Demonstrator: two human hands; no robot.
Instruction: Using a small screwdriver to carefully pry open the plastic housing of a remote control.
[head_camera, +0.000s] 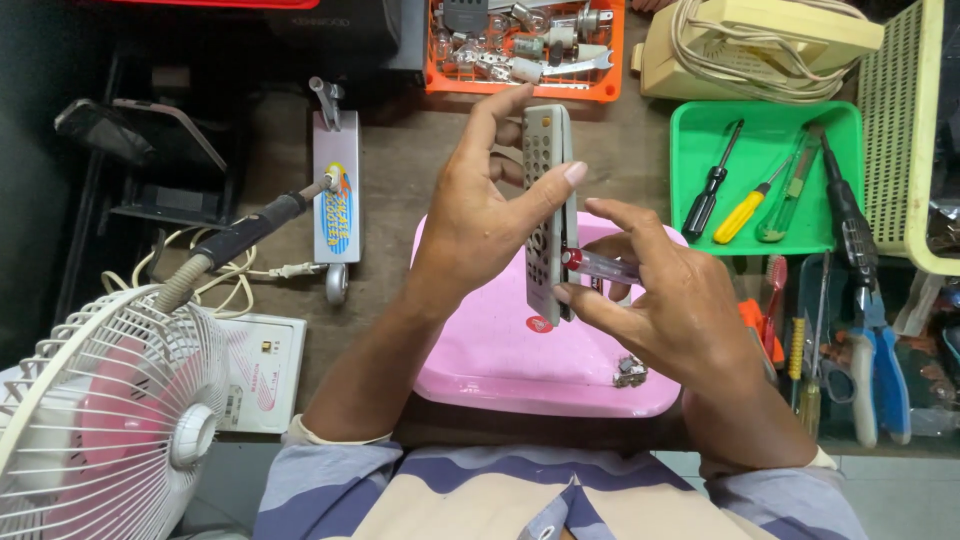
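Left hand (470, 215) closed around a grey remote control (549, 190), held on edge above the pink tray (480, 350), thumb pressed on its near side, fingers wrapped behind. Right hand (680, 310) pinched shut on a small screwdriver with a clear, red-tipped handle (598, 264), tip aimed at the remote's side seam just left of that grip. Judged best done by keeping the left grip firm and steady, blade fed flat into the seam, twisting gently rather than levering hard, lest the casing crack or the tip slip toward the thumb. Small metal part (630, 372) lying on the tray just below the right grip. Green tray of screwdrivers (765, 120) on the bench beyond the right grip.
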